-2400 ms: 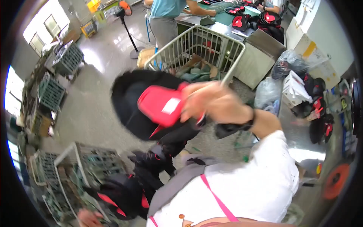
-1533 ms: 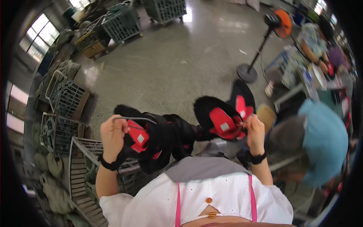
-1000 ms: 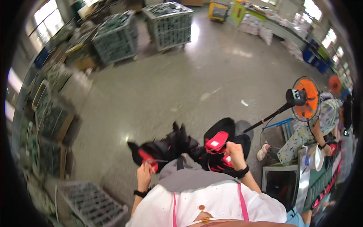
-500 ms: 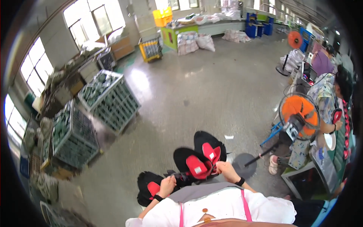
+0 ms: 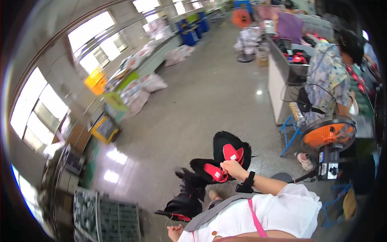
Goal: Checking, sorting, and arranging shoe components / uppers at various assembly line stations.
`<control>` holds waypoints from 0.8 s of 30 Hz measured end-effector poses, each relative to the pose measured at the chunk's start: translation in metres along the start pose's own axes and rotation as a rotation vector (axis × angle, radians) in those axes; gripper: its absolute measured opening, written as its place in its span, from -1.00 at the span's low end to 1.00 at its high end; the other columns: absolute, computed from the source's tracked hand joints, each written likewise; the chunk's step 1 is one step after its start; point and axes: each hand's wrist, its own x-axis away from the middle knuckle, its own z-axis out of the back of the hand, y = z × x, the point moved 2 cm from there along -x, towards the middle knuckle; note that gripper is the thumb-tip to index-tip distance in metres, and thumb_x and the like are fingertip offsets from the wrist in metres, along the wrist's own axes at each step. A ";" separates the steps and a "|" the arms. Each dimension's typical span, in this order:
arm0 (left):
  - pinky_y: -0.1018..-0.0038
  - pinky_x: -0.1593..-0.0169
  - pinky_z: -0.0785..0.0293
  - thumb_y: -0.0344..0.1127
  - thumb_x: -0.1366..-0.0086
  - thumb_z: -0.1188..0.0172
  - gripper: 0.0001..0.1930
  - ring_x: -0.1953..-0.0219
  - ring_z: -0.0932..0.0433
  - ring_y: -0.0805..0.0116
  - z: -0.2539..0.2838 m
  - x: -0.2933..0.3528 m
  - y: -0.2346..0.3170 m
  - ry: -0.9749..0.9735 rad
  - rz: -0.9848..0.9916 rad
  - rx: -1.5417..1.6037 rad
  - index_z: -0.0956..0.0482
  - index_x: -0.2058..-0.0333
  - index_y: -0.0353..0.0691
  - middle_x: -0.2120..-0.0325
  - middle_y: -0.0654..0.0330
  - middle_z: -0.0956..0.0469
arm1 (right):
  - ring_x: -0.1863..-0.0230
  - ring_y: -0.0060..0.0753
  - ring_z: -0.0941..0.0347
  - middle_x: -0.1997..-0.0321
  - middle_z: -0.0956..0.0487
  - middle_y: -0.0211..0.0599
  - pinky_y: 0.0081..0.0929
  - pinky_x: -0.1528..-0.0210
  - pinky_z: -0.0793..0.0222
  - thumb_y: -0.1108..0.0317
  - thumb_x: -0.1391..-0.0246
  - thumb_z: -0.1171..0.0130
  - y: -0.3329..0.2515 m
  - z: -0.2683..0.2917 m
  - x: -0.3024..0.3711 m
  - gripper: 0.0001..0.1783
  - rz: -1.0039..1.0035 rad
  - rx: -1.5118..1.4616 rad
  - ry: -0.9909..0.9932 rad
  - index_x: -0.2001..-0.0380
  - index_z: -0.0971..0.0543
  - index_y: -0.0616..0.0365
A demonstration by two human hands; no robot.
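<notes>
My right hand (image 5: 234,169) is closed on a pair of black shoe uppers (image 5: 219,144) with a red lining (image 5: 215,172) and small white labels inside. They hang in front of me, above the floor. A darker bundle of black shoe uppers (image 5: 189,199) hangs to their left, with a red edge at its lower end. Just below that bundle is my left hand (image 5: 175,232), its fingers curled in. What they grip, if anything, is too small to make out.
An orange standing fan (image 5: 328,135) is close on my right, beside a seated co-worker (image 5: 330,76) at a line of red shoe parts. A metal cage cart (image 5: 117,215) full of green pieces stands at lower left. White sacks (image 5: 135,94) lie by a long bench.
My view has turned right, toward the co-worker's side. My left hand has moved down and away from the right one. The right hand keeps its hold on the uppers.
</notes>
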 end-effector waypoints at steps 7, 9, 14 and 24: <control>0.36 0.44 -0.42 -0.07 -0.36 0.11 -0.55 0.72 -0.19 0.44 -0.219 -0.244 0.037 -0.252 0.072 -0.024 -0.24 0.68 -0.19 0.78 0.27 -0.20 | 0.66 -0.61 -0.24 0.73 -0.36 -0.51 -0.57 0.59 -0.19 0.28 -0.13 0.02 -0.027 0.103 -0.137 -0.62 0.003 -0.032 0.462 0.76 -0.39 0.12; 0.42 0.46 -0.40 -0.10 -0.38 0.15 -0.56 0.73 -0.17 0.46 -0.297 -0.292 0.044 -0.348 0.070 -0.054 -0.24 0.67 -0.19 0.79 0.29 -0.18 | 0.65 -0.57 -0.28 0.72 -0.38 -0.44 -0.53 0.56 -0.21 0.26 -0.12 0.03 -0.042 0.114 -0.169 -0.62 0.119 0.057 0.450 0.74 -0.43 0.18; 0.45 0.50 -0.40 -0.26 -0.39 0.22 -0.54 0.72 -0.34 0.40 -0.500 -0.353 0.033 -0.911 -0.129 -0.456 -0.27 0.72 -0.28 0.81 0.20 -0.29 | 0.64 -0.51 -0.31 0.69 -0.44 -0.37 -0.48 0.53 -0.20 0.25 -0.16 0.09 -0.091 0.150 -0.238 -0.60 0.037 0.156 0.458 0.69 -0.45 0.22; 0.27 0.59 -0.21 -0.29 -0.34 0.18 -0.55 0.72 -0.36 0.16 -0.951 -0.335 0.163 -1.242 -0.638 -0.742 -0.30 0.74 -0.35 0.79 0.02 -0.36 | 0.67 -0.47 -0.36 0.74 -0.44 -0.29 -0.47 0.57 -0.24 0.18 -0.20 0.12 -0.204 0.402 -0.379 -0.56 0.284 0.181 0.696 0.69 -0.43 0.20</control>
